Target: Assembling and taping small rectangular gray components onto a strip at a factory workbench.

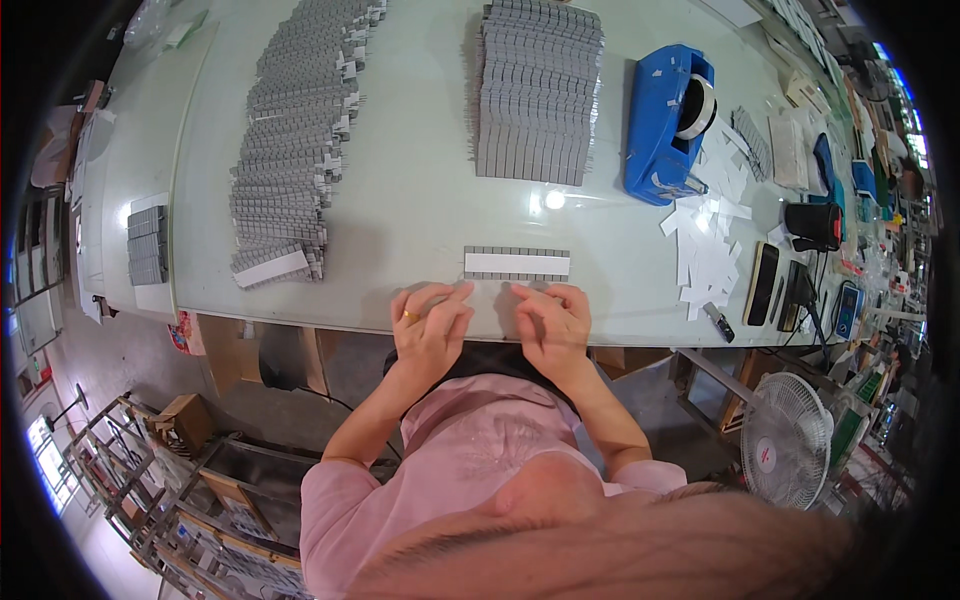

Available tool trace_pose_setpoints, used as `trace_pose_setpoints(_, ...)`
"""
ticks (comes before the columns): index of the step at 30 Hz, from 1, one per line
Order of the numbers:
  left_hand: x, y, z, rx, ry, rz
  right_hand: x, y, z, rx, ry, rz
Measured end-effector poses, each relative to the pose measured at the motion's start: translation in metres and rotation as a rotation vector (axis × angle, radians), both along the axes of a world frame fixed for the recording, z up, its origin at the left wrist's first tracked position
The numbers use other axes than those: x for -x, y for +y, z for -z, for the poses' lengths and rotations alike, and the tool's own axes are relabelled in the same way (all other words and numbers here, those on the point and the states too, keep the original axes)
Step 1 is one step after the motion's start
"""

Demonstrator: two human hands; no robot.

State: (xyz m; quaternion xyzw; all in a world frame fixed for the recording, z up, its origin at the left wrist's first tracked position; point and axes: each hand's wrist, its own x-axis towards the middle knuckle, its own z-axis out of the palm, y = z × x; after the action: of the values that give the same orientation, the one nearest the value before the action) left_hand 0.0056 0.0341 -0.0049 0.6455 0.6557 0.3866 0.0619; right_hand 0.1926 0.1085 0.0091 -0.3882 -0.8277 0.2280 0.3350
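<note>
Hands meet at the near edge of the pale worktable [420,200], just at six o'clock from a short grey strip of small components [517,263] with a white band of tape laid along its middle. The left hand [432,325], a ring on one finger, has its fingers loosely curled with the tips pressed to the table surface just below the strip's left end; the right hand [552,318] mirrors it below the strip's right end, fingers bent and close together, fingertips down. Neither hand grips anything that shows; whether something thin sits under the fingertips cannot be told. Pressing the tape flat would go best, by my judgement, with even fingertip pressure worked from the middle outward, keeping the row of pieces square. At twelve o'clock from the strip lies a big stack of finished grey strips [538,90], and at ten o'clock a long overlapping row of them [295,130]. At two o'clock sits a blue tape dispenser [665,120], with cut white tape pieces [710,235] scattered at three o'clock.
</note>
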Motion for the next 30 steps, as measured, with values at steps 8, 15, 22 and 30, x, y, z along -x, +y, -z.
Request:
trace_pose_setpoints(8, 0.009, 0.006, -0.004, 0.021, -0.088, -0.02, -0.021, 0.01, -0.001, 0.014, 0.035, 0.094)
trace_pose_setpoints(15, 0.006, 0.018, -0.02, 0.093, -0.261, -0.067, -0.024, 0.02, -0.009, 0.228, 0.102, 0.148)
trace_pose_setpoints(22, 0.004, 0.016, -0.014, 0.069, -0.188, -0.032, -0.027, 0.018, -0.007, 0.248, 0.088, 0.143)
trace_pose_setpoints(30, 0.007, 0.028, -0.018, 0.18, -0.313, -0.115, -0.024, 0.033, -0.01, 0.193, 0.039, 0.184)
